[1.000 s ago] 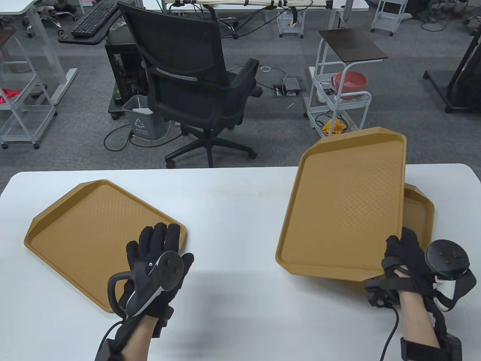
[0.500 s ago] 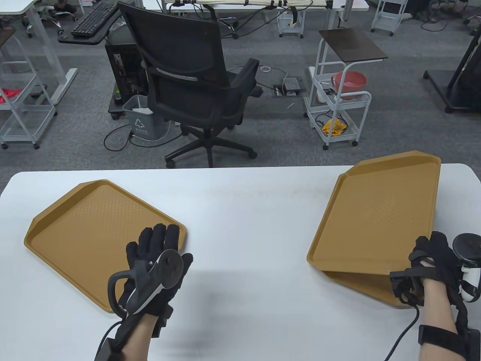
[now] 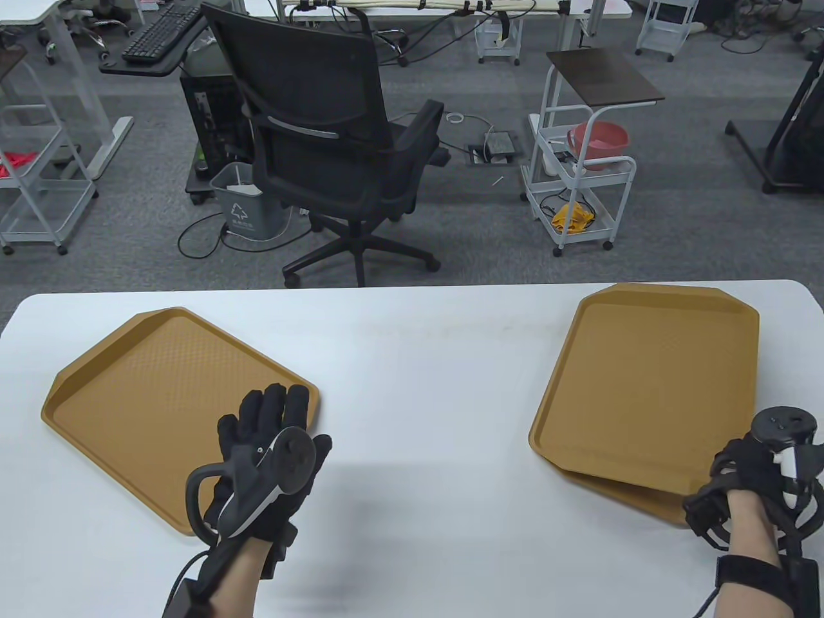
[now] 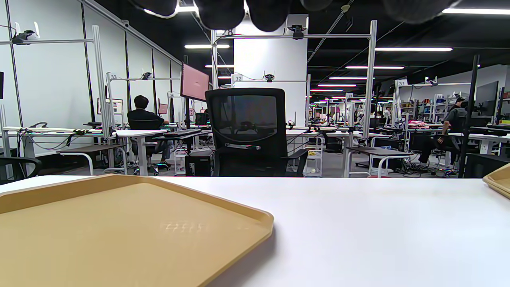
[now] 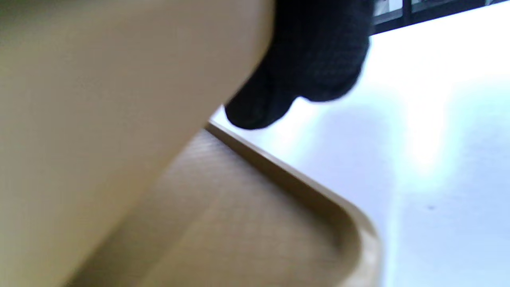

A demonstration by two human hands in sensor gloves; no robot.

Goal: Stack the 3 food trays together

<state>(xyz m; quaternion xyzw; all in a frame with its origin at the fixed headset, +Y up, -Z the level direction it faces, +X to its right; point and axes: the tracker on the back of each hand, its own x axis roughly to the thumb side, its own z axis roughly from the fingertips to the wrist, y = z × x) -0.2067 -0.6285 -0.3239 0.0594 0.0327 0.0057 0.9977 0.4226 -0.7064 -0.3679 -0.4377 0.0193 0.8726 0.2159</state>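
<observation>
Two stacked trays (image 3: 650, 386) from above, wrist view shows gap under upper tray (image 5: 99, 99)

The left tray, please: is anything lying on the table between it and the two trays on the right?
Nothing visible: bare white table separates the left tray from the right-hand trays. The left hand rests on its near corner.

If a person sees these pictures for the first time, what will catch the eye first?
Probably the two tan trays at the table's right: the upper tray lies slightly askew on the lower tray, with the right hand at their near corner. Next, the single tray at the left, where the left hand rests on its near edge.
</observation>
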